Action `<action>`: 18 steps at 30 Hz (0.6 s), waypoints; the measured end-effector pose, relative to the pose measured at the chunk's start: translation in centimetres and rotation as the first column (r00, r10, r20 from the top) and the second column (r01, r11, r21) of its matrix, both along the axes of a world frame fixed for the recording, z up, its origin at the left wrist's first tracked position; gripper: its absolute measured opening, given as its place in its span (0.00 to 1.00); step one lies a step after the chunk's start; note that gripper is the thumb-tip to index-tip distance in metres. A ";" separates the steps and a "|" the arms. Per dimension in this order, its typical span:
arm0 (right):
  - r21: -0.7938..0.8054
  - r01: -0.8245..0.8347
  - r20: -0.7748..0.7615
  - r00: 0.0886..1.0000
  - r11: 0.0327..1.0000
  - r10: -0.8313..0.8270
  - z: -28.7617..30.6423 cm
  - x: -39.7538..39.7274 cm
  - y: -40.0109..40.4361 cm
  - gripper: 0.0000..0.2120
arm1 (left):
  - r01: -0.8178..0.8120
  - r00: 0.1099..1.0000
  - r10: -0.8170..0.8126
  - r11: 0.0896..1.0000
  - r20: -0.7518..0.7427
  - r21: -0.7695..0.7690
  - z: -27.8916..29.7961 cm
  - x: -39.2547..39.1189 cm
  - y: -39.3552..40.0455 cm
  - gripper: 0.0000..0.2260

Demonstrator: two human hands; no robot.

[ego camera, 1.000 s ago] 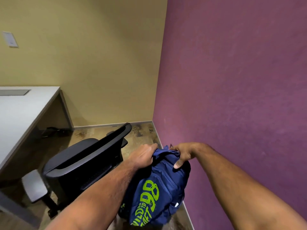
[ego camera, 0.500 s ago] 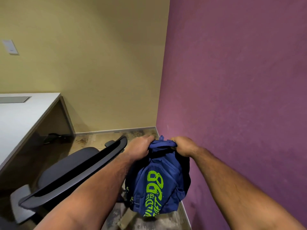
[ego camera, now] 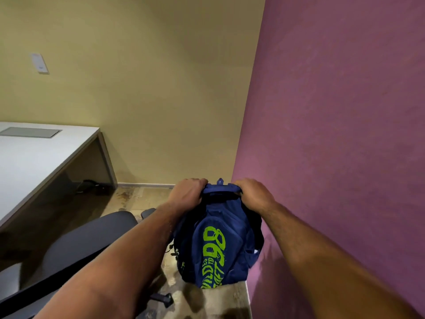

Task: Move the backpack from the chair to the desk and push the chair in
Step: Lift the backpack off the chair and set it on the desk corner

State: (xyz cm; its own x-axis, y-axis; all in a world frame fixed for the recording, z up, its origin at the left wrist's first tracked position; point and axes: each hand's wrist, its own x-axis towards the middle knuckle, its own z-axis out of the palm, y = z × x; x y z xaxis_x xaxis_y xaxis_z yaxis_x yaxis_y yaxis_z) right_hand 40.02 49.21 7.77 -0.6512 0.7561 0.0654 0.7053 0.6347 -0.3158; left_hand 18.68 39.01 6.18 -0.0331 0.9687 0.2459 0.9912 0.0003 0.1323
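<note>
A navy backpack (ego camera: 218, 245) with lime-green lettering hangs in the air above the floor, close to the purple wall. My left hand (ego camera: 187, 194) and my right hand (ego camera: 254, 194) both grip its top edge, one on each side of the small carry loop. The black office chair (ego camera: 87, 245) stands at lower left, partly hidden under my left forearm, its seat bare. The white desk (ego camera: 39, 155) lies to the left, its top higher than the chair seat.
A purple wall (ego camera: 333, 134) runs close along the right. A beige wall (ego camera: 149, 88) closes the far end. Dark cables (ego camera: 89, 184) lie on the floor under the desk. A grey cover plate (ego camera: 30, 132) is set into the desk top.
The backpack has risen from beside the chair, held by both hands, and now hangs higher. The view has tilted up, showing more desk and wall.
</note>
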 end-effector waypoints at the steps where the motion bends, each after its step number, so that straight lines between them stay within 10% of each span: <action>1: 0.013 -0.015 -0.012 1.000 1.000 0.015 0.1 -0.6 1.3 0.11 | -0.019 1.000 0.019 1.000 -0.004 -0.001 0.1 -0.5 1.1 0.07; 18: 0.076 -0.086 0.005 0.996 0.993 0.085 -1.2 -16.7 22.1 0.10 | -0.268 0.963 0.266 0.962 -0.038 -0.057 -0.6 -14.6 20.0 0.08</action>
